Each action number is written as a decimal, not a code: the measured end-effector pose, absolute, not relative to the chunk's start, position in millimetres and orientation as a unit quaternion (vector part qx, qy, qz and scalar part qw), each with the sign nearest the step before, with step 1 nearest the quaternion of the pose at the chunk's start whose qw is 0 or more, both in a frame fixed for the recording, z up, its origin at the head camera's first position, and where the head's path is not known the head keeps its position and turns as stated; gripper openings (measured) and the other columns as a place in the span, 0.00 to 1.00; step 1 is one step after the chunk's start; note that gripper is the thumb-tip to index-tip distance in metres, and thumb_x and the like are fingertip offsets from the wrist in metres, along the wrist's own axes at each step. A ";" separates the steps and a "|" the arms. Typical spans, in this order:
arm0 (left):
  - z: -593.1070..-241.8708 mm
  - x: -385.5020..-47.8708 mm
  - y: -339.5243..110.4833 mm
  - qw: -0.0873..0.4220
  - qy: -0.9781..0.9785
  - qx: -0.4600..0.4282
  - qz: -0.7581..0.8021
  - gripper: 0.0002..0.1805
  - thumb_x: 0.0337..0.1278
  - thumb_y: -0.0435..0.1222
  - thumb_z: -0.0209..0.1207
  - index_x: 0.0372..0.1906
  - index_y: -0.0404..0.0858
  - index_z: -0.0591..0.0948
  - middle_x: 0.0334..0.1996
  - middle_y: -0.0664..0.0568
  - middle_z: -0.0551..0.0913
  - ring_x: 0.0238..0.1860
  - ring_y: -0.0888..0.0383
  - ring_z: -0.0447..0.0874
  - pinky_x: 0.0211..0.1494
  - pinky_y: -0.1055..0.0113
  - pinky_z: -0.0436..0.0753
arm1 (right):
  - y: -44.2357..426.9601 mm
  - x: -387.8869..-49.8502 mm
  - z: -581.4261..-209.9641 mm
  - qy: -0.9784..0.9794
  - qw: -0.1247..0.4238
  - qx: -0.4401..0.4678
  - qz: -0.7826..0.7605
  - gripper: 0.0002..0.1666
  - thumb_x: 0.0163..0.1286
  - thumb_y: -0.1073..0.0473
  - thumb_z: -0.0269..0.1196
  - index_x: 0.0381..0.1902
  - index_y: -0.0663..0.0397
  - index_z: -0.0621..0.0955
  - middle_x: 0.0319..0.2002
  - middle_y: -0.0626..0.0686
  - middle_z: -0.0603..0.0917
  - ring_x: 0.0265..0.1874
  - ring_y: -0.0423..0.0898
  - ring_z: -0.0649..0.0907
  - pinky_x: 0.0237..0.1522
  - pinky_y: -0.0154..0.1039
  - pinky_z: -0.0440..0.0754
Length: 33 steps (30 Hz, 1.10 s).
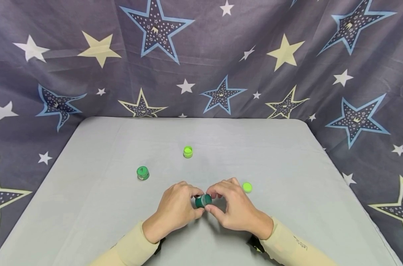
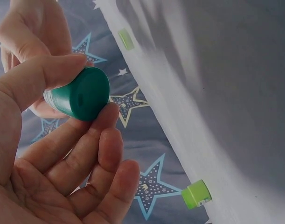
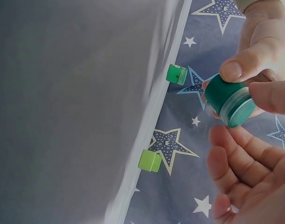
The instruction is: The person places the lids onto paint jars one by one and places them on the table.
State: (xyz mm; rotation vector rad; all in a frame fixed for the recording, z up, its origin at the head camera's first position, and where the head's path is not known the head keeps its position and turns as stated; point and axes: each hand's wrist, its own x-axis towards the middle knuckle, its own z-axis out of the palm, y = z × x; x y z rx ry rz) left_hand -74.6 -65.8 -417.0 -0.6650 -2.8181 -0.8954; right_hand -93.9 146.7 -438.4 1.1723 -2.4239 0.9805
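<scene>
Left hand [image 1: 176,204] is gripping 1 dark-green cylindrical plastic jar [image 3: 228,101]; right hand [image 1: 237,206] is pinching its other end. Uneven finger pressure could be causing a slip.

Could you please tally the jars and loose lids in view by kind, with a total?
Jars: 3 (dark green jar, mid-green jar, lime jar)
Loose lids: 1 (lime lid)
Total: 4

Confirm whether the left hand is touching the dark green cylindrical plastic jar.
Touching. Right wrist view: the left hand grips the dark green cylindrical plastic jar, thumb against its side with no visible gap.
</scene>
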 end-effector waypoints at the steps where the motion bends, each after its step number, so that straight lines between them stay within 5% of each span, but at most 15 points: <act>1: -417.1 -74.6 -65.8 0.055 -0.928 -0.220 -0.296 0.14 0.37 0.39 0.81 0.36 0.46 0.92 0.30 0.61 0.88 0.31 0.64 0.76 0.34 0.67 0.76 | 146.6 -93.8 -438.4 -0.840 0.135 0.402 0.339 0.12 0.62 0.50 0.74 0.40 0.44 0.84 0.31 0.41 0.83 0.31 0.41 0.81 0.43 0.38 0.67; 26: -417.9 -74.8 -65.3 0.063 -0.929 -0.216 -0.294 0.14 0.37 0.39 0.81 0.35 0.46 0.92 0.31 0.61 0.88 0.31 0.64 0.76 0.33 0.68 0.76 | 144.8 -93.5 -439.9 -0.857 0.141 0.378 0.322 0.13 0.67 0.44 0.71 0.33 0.45 0.83 0.27 0.43 0.83 0.27 0.40 0.80 0.41 0.39 0.68; 33: -417.5 -74.9 -66.0 0.058 -0.927 -0.216 -0.300 0.15 0.37 0.38 0.82 0.36 0.45 0.92 0.30 0.61 0.88 0.30 0.65 0.76 0.33 0.68 0.76 | 145.4 -93.3 -439.8 -0.857 0.140 0.375 0.325 0.16 0.65 0.42 0.72 0.38 0.46 0.84 0.31 0.43 0.84 0.30 0.41 0.80 0.42 0.38 0.68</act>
